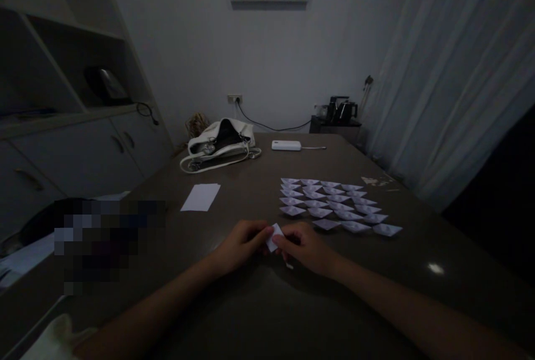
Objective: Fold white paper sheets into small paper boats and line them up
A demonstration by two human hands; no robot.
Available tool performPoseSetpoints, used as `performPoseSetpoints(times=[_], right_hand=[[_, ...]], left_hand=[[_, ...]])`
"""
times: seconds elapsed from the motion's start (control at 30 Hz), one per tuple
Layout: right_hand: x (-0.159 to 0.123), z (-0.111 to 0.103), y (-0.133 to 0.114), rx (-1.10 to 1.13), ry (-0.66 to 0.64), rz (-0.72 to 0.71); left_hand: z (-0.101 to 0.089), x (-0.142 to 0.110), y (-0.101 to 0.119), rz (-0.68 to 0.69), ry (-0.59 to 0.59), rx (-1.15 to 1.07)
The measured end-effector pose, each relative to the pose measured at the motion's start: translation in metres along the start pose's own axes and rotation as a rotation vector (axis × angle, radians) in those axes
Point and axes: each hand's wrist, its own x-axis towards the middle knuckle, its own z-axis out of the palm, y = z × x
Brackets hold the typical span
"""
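Observation:
Between my two hands is a small folded piece of white paper (275, 239), roughly diamond-shaped. My left hand (246, 242) pinches its left side with the thumb on top. From the other side my right hand (307, 246) grips it, its thumb pressed on the paper's face; the fingers underneath are mostly hidden. Beyond and right of my hands, several folded paper boats (320, 213) stand in rows on the dark table (234, 315). A stack of white paper sheets (200, 197) lies to the left, beyond my left hand.
A white handbag (221, 145) sits at the table's far left. Near the far edge lies a white power bank (286, 145) with a short cable. Paper scraps (376, 181) are at the right edge. A blurred-out patch (108, 237) covers part of the left side.

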Motion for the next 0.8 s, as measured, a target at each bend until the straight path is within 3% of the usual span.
performPoseSetpoints(times=[0.5,0.8], right_hand=[[-0.0013,0.0013,-0.0011,-0.055,-0.011,0.038],[-0.0010,0.0021,-0.0010,-0.101,-0.011,0.032]], left_hand=[[-0.0005,-0.0005,0.0008,0.060,0.036,0.022],[0.0014,0.0004,-0.0014,0.050,0.044,-0.082]])
